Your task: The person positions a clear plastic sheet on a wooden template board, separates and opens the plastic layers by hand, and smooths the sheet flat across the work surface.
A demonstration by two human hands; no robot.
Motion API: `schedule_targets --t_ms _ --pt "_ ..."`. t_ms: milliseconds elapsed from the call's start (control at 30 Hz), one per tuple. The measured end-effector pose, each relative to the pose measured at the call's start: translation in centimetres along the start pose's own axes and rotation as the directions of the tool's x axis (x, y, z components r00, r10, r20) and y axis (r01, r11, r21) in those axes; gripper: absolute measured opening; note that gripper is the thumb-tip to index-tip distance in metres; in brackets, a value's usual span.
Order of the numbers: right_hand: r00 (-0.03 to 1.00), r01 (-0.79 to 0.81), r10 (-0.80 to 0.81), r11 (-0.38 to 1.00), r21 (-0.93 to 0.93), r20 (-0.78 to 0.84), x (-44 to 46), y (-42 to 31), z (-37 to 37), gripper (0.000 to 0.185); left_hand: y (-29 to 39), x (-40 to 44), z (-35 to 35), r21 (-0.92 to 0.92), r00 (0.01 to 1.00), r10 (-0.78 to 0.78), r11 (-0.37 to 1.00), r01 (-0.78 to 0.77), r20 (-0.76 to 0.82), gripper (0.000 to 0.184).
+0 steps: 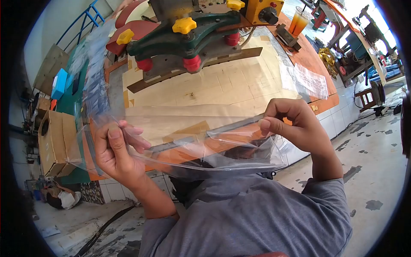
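A sheet of clear plastic film [222,159] is stretched between my two hands, above the near edge of the work table. My left hand [117,150] pinches its left part, thumb up and fingers curled, with some film hanging past the wrist. At the right, my right hand [289,124] grips the film's upper corner between thumb and bent fingers. Through the film the table edge shows. Beyond the hands stands a press machine [184,40] with a dark green frame, yellow star knobs and red feet, over a pale board [205,88].
Clear plastic pieces [310,81] lie at the table's right, and a stack of plastic sheets [95,77] lies at the left. A cup with an orange drink [298,22] stands at the back right. A cardboard box [55,143] is at the left.
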State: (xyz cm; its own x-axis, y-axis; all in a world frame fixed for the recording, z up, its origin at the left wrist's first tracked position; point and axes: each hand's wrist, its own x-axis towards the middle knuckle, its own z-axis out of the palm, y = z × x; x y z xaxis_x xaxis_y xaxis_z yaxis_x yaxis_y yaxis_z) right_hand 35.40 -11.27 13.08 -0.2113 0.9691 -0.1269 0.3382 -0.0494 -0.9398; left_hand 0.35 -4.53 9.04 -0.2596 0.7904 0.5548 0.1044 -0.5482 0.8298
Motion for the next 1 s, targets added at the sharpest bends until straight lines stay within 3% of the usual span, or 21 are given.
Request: schedule_targets --t_ms 100,167,200,333,433,567,633,667,733,900,967,1000 --pt "0.99 0.076 -0.087 0.992 -0.098 -0.107 -0.3 -1.0 0.1 0.024 0.2 0.2 -0.5 -0.04 0.998 -0.044 0.998 0.046 0.054 0.021" --pt "0.915 0.24 -0.301 0.941 -0.237 -0.268 -0.4 -1.4 -0.2 0.022 0.2 0.1 -0.8 -0.066 0.995 -0.053 0.996 0.059 0.082 0.021" --pt "0.901 0.243 -0.29 0.954 -0.177 -0.324 -0.5 -1.4 -0.1 0.021 0.2 0.0 -0.8 -0.091 0.992 -0.064 0.993 0.074 0.106 0.021" --pt "0.839 0.294 -0.417 0.888 -0.355 -0.349 -1.0 -2.2 -1.2 0.019 0.1 -0.8 -0.6 -0.076 0.991 -0.12 0.989 0.124 0.061 0.021" --pt "0.808 0.332 -0.476 0.854 -0.399 -0.347 -0.9 -2.3 -1.4 0.021 -0.4 -1.1 -1.2 -0.123 0.965 -0.176 0.972 0.202 0.194 0.021" --pt "0.835 0.317 -0.392 0.916 -0.245 -0.387 -0.1 -1.2 -1.3 0.023 -1.2 -1.1 -1.2 -0.149 0.954 -0.208 0.958 0.244 0.217 0.021" --pt "0.863 0.355 -0.331 0.935 -0.009 -0.38 0.3 -0.8 -1.6 0.023 -1.2 -1.0 -0.8 -0.162 0.95 -0.231 0.95 0.266 0.208 0.021" --pt "0.863 0.357 -0.333 0.934 -0.008 -0.38 0.5 -0.4 -1.8 0.023 -0.9 -1.0 -0.2 -0.17 0.943 -0.267 0.938 0.301 0.199 0.021" --pt "0.918 0.3 -0.229 0.934 0.193 -0.323 1.0 0.2 -2.4 0.023 -0.5 -1.1 0.6 -0.174 0.939 -0.297 0.929 0.326 0.172 0.022" --pt "0.908 0.365 -0.349 0.93 0.029 -0.231 1.8 0.5 -2.8 0.024 0.2 -0.9 1.4 -0.123 0.91 -0.298 0.931 0.344 0.288 0.028" --pt "0.958 0.228 -0.255 0.954 -0.193 -0.129 1.3 -0.2 -3.2 0.028 0.6 -0.9 1.9 -0.121 0.908 -0.298 0.931 0.344 0.294 0.03" --pt "0.958 0.235 -0.267 0.942 -0.241 -0.108 1.3 -0.2 -3.4 0.034 0.8 -0.8 2.1 -0.093 0.908 -0.283 0.941 0.325 0.309 0.031"
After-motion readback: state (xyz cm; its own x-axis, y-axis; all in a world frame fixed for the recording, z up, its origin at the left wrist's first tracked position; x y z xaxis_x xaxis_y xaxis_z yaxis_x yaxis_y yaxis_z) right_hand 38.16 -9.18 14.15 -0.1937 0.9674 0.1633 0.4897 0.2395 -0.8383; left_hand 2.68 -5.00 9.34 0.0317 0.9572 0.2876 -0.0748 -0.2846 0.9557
